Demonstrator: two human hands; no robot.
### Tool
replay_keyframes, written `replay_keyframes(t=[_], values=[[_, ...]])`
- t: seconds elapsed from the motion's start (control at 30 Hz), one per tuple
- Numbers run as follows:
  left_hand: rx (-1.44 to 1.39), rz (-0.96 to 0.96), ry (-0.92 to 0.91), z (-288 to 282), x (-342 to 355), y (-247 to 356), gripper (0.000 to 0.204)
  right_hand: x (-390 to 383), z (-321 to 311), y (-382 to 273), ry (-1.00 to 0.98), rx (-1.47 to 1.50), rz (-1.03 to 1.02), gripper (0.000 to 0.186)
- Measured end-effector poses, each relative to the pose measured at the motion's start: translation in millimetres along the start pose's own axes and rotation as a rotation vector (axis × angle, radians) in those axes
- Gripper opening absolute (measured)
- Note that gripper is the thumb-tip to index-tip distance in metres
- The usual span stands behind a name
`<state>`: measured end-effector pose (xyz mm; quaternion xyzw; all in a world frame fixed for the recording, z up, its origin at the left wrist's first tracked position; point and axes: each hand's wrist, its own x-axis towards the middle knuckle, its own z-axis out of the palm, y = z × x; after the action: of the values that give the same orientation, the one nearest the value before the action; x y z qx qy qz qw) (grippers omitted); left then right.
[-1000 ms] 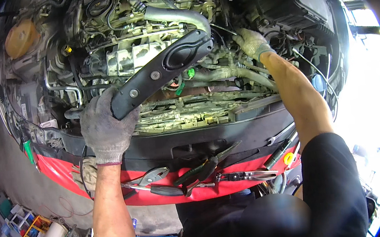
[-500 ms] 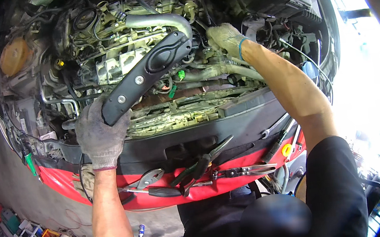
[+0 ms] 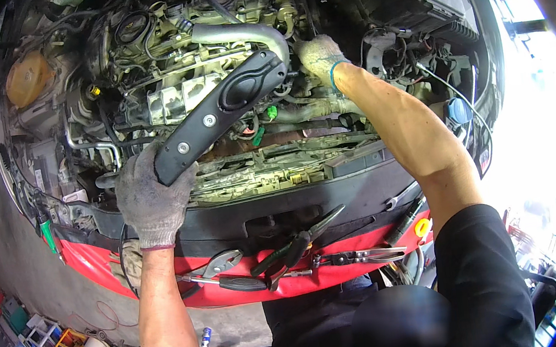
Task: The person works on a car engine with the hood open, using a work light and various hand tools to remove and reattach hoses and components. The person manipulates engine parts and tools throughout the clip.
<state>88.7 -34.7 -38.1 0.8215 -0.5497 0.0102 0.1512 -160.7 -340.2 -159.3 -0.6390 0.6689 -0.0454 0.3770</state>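
"What's crowding the work?"

"The engine [image 3: 173, 96] fills the middle, its hoses and pipes packed close. A black box [image 3: 402, 1] stands at the upper right, an orange tank [image 3: 29, 78] at the far left. Nearer the person, long-nose pliers [image 3: 300, 243], grey pliers [image 3: 223, 262] and a black-handled tool [image 3: 242, 284] lie on the red cover [image 3: 93, 263], with a wrench [image 3: 401, 197] farther right."

"And the black duct [image 3: 220, 115]?"

"It slants over the front of the engine, its lower end in the left hand [image 3: 155, 191], which is closed around it. The upper end meets a silver-grey hose [image 3: 241, 32] that curves back over the engine."

"The other hand?"

"The right hand [image 3: 318, 58] is down among the parts, just right of that upper end. Its fingertips are hidden, so I can't tell whether they're pinching anything."

"Any room?"

"Between the forearms, over the dark front panel [image 3: 228, 218], there's a gap; the tools line its near side. The box's edge bounds the right hand's side, and the cover's edge drops off above the floor [image 3: 233, 322]."
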Motion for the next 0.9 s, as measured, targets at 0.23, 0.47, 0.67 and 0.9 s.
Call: replay_keyframes(t=[0.23,0.47,0.67,0.9], values=[[0.03,-0.006,-0.007,-0.6,1.1,0.9,0.066,22.9,-27.7,38.0,0.005,-0.348,-0.206,0.047],[0.012,-0.016,-0.026,-2.2,2.4,-2.8,0.066,19.6,-45.8,42.6,0.085,-0.721,-0.386,0.05],[-0.012,-0.039,-0.048,-6.3,-0.1,1.1,0.068,11.1,-39.2,30.0,0.05,-0.762,-0.32,0.039],[-0.023,-0.028,-0.096,-9.9,1.9,1.0,0.068,-7.3,-41.0,24.8,-0.122,-1.171,-0.441,0.027]])
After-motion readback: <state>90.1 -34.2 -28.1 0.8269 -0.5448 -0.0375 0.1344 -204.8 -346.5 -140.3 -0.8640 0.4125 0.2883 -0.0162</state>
